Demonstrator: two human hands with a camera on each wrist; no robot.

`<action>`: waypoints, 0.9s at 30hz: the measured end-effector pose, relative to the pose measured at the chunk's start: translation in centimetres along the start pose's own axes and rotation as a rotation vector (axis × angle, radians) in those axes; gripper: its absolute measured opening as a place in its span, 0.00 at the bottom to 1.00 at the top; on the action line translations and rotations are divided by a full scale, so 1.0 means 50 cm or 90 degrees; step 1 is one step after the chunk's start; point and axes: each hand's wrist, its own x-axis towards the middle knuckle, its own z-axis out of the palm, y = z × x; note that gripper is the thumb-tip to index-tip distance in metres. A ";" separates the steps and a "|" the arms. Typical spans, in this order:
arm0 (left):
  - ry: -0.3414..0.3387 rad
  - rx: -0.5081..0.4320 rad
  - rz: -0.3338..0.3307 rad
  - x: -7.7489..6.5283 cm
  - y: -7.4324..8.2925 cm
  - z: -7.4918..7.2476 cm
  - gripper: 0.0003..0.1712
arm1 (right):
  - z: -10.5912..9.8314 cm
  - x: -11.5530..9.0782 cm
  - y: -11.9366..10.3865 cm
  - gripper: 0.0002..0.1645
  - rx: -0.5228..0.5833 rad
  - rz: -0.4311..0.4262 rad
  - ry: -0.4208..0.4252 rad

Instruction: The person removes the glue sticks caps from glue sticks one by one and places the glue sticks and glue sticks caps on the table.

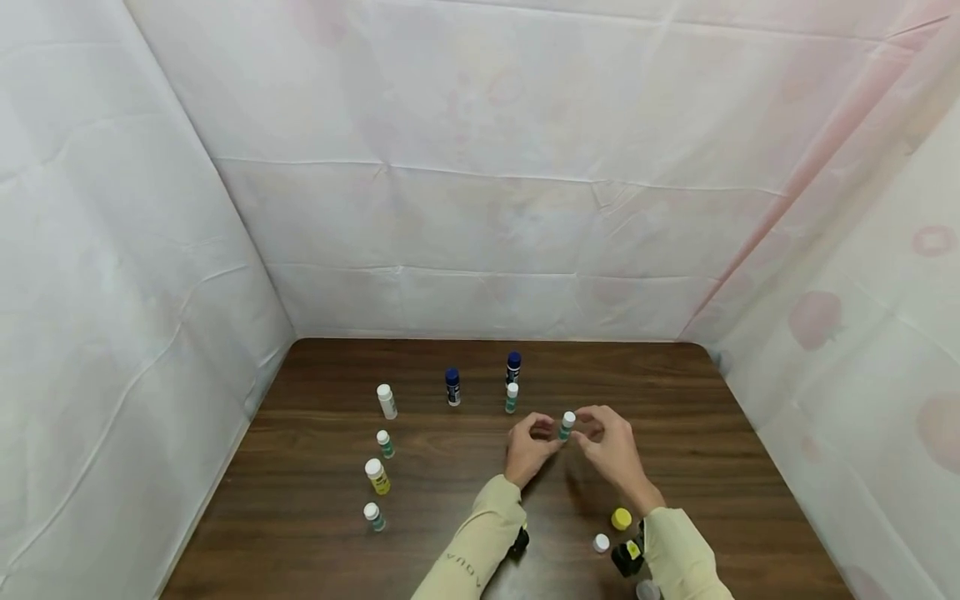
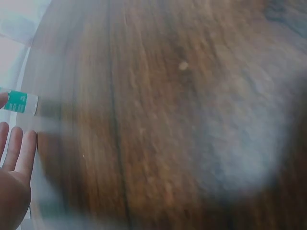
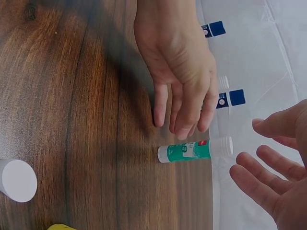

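Observation:
A green-and-white glue stick (image 1: 566, 427) stands upright on the wooden table between the two hands, its white cap on top. In the right wrist view, the same glue stick (image 3: 184, 151) shows its green label. The left hand (image 1: 527, 450) is beside it on the left; its fingertips come very near the stick, with a slight gap visible in the right wrist view. Opposite it the right hand (image 1: 611, 446) holds nothing, its fingers loosely spread and apart from the stick. The left wrist view catches only part of a hand (image 2: 17, 167) at its edge.
Behind stand another green glue stick (image 1: 512, 400) and two navy-capped sticks (image 1: 453, 387) (image 1: 513, 367). A left column has a white stick (image 1: 387, 402), green sticks (image 1: 386, 444) (image 1: 374, 517) and a yellow stick (image 1: 378, 477). Yellow-topped (image 1: 621, 518) and white-topped items (image 1: 601, 542) are near the right forearm.

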 end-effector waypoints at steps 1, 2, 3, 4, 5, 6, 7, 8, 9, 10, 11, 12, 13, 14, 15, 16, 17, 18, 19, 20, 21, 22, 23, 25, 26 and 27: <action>-0.004 0.000 -0.001 0.003 0.000 0.003 0.17 | -0.001 0.001 0.001 0.18 0.001 0.004 -0.003; -0.009 -0.001 -0.005 0.005 0.000 0.005 0.18 | -0.002 0.002 0.000 0.17 0.003 0.011 -0.007; -0.015 -0.001 -0.009 0.008 0.000 0.006 0.19 | -0.003 0.002 0.000 0.17 0.004 0.019 -0.011; -0.022 0.001 -0.011 0.014 -0.011 0.009 0.20 | -0.003 0.003 0.000 0.17 0.006 0.026 -0.013; -0.030 0.000 -0.014 0.020 -0.022 0.013 0.21 | -0.003 0.004 0.000 0.16 0.007 0.031 -0.018; -0.038 -0.001 -0.015 0.026 -0.034 0.015 0.21 | -0.003 0.005 0.000 0.16 0.008 0.036 -0.020; -0.047 0.002 -0.016 0.031 -0.046 0.018 0.22 | -0.003 0.005 0.000 0.16 0.009 0.041 -0.019; -0.055 0.001 -0.018 0.037 -0.057 0.020 0.22 | -0.003 0.006 0.001 0.16 0.007 0.042 -0.018; -0.063 0.001 -0.017 0.042 -0.070 0.022 0.22 | -0.002 0.006 0.002 0.16 0.008 0.041 -0.015; -0.068 0.001 -0.016 0.047 -0.081 0.025 0.22 | -0.002 0.006 0.002 0.16 0.007 0.039 -0.015; -0.072 0.002 -0.017 0.049 -0.082 0.026 0.22 | -0.002 0.006 0.003 0.16 0.007 0.037 -0.015; -0.074 0.004 -0.018 0.050 -0.082 0.027 0.21 | -0.002 0.006 0.004 0.16 0.008 0.035 -0.014; -0.074 0.008 -0.016 0.051 -0.082 0.028 0.20 | -0.001 0.007 0.003 0.16 0.009 0.032 -0.013; -0.073 0.016 -0.015 0.053 -0.081 0.029 0.19 | -0.001 0.007 0.003 0.16 0.010 0.029 -0.011; -0.073 0.028 -0.013 0.055 -0.080 0.031 0.18 | 0.000 0.008 0.003 0.16 0.011 0.028 -0.010; -0.073 0.038 -0.011 0.056 -0.078 0.032 0.17 | 0.000 0.008 0.003 0.17 0.011 0.029 -0.010; -0.072 0.047 -0.007 0.057 -0.077 0.033 0.16 | 0.001 0.008 0.002 0.16 0.012 0.028 -0.007; -0.072 0.056 -0.002 0.058 -0.076 0.035 0.16 | 0.001 0.008 0.001 0.16 0.012 0.029 -0.005; -0.070 0.065 -0.001 0.060 -0.076 0.036 0.15 | 0.001 0.008 0.001 0.17 0.011 0.030 -0.004; -0.070 0.071 -0.001 0.062 -0.077 0.037 0.15 | 0.001 0.008 0.001 0.17 0.011 0.030 -0.003; -0.069 0.074 0.001 0.063 -0.077 0.037 0.15 | 0.000 0.008 0.000 0.17 0.010 0.030 -0.003; -0.067 0.075 0.002 0.065 -0.078 0.037 0.14 | 0.000 0.008 0.000 0.17 0.010 0.029 -0.004; -0.065 0.077 0.003 0.065 -0.079 0.037 0.14 | -0.001 0.008 -0.001 0.17 0.010 0.028 -0.004; -0.064 0.080 0.004 0.066 -0.078 0.035 0.14 | -0.003 0.007 -0.001 0.17 0.005 0.024 -0.003; -0.065 0.081 0.010 0.067 -0.075 0.034 0.14 | -0.005 0.007 -0.001 0.17 0.004 0.022 0.000; -0.067 0.080 0.019 0.066 -0.072 0.033 0.14 | -0.007 0.007 -0.001 0.18 0.003 0.020 0.004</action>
